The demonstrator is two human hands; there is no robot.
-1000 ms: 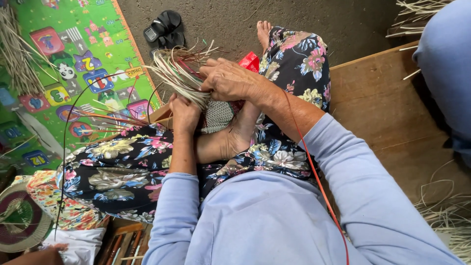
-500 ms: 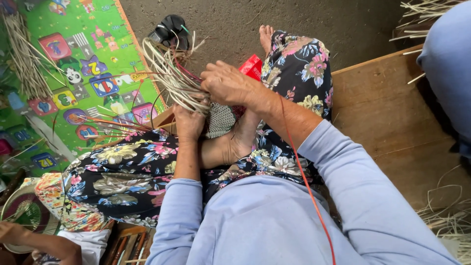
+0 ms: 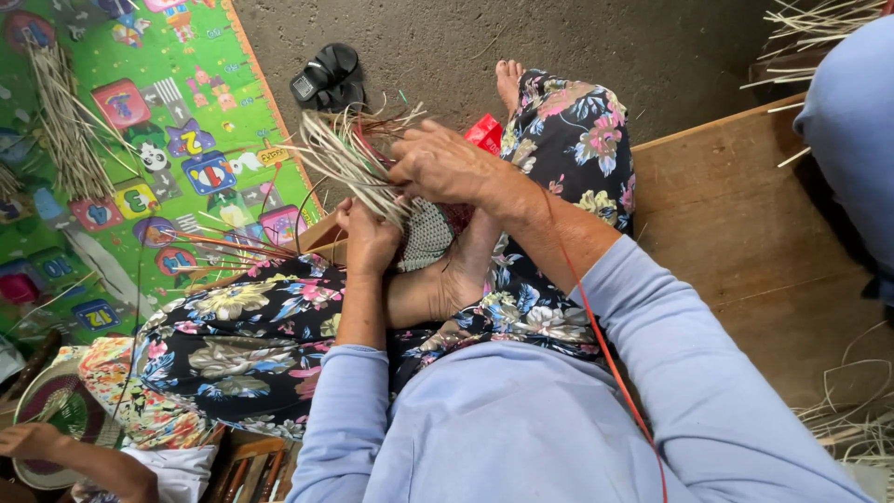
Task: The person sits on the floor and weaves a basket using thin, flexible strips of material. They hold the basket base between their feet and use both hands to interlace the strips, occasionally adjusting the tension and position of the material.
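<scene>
- left hand (image 3: pixel 371 235) grips the half-woven basket (image 3: pixel 424 233) in the lap, fingers closed on its rim.
- right hand (image 3: pixel 445 166) pinches loose straw strands (image 3: pixel 349 158) above it; keeping them taut and evenly spaced should tighten the weave.

Swung upward: the fan of pale straw-coloured reed strands (image 3: pixel 349 158), tips now nearer the black sandals (image 3: pixel 328 78) than before. Shifted up and over those strands: right hand (image 3: pixel 445 168). Crept into view far below the sandals, at the lower left edge: another person's bare arm (image 3: pixel 70 456).
</scene>
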